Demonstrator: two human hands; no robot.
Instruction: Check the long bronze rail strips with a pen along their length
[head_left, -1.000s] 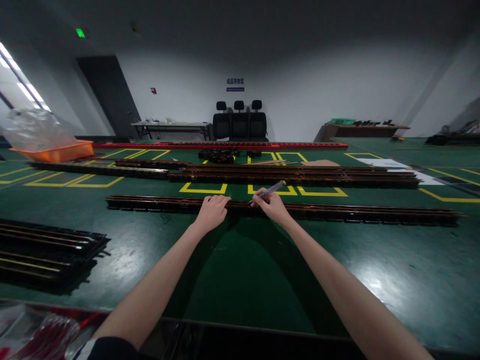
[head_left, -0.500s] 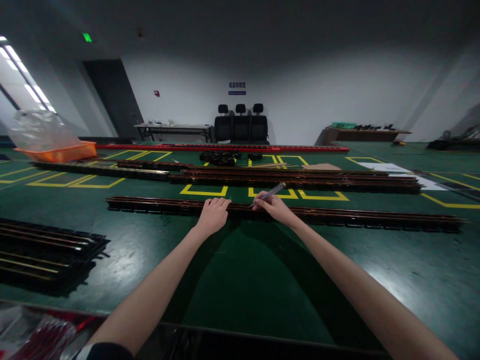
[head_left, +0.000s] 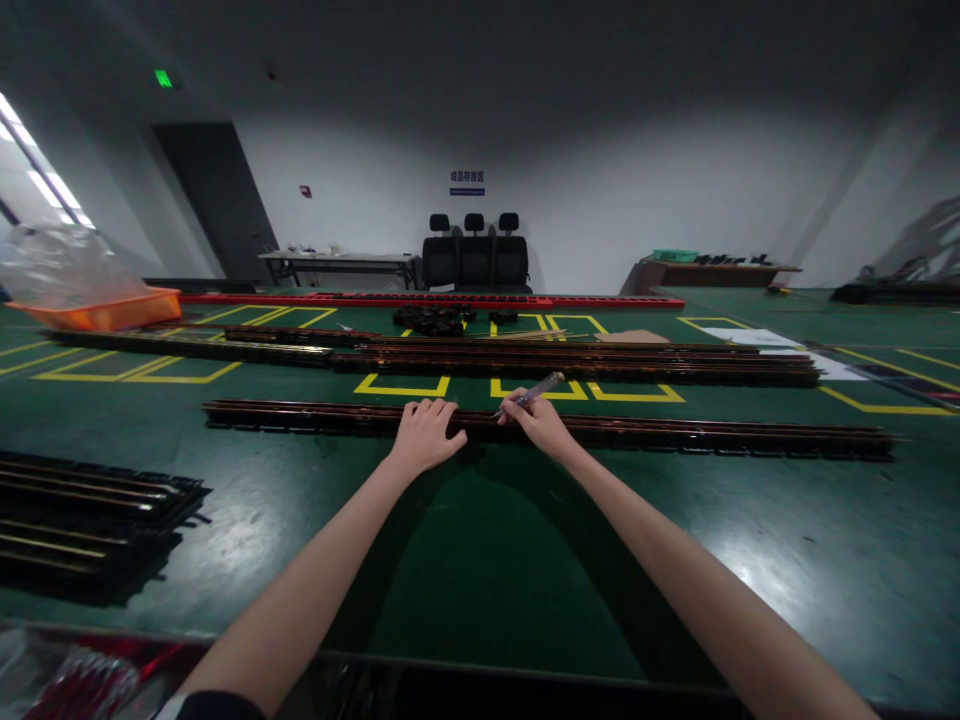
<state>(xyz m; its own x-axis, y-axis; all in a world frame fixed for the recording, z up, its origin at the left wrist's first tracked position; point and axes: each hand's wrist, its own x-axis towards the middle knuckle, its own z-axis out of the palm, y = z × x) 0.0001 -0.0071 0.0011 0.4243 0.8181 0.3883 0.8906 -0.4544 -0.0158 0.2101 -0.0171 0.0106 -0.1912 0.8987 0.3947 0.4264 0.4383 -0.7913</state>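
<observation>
A long bundle of dark, thin rails with copper-coloured edges (head_left: 675, 432) lies across the green table in front of me. My left hand (head_left: 426, 435) rests on it just left of the middle, its fingers over the top and its thumb spread toward the right. Pinched in my right hand (head_left: 534, 418) is a marker pen (head_left: 541, 387) with a pale, see-through barrel. It slants with its upper end to the right, and its lower tip is at the rails. Whether the tip touches them is too small to tell.
Farther back lie more rail bundles (head_left: 570, 358) and a pile of black parts (head_left: 429, 320). Dark rails (head_left: 82, 490) are stacked at the left front. An orange tray (head_left: 112, 310) holds a clear plastic bag. White paper sheets (head_left: 750, 338) lie at the right.
My left thumb has moved out away from its fingers. My right hand and the marker pen have shifted slightly left along the rails. The whole view has shifted a little.
</observation>
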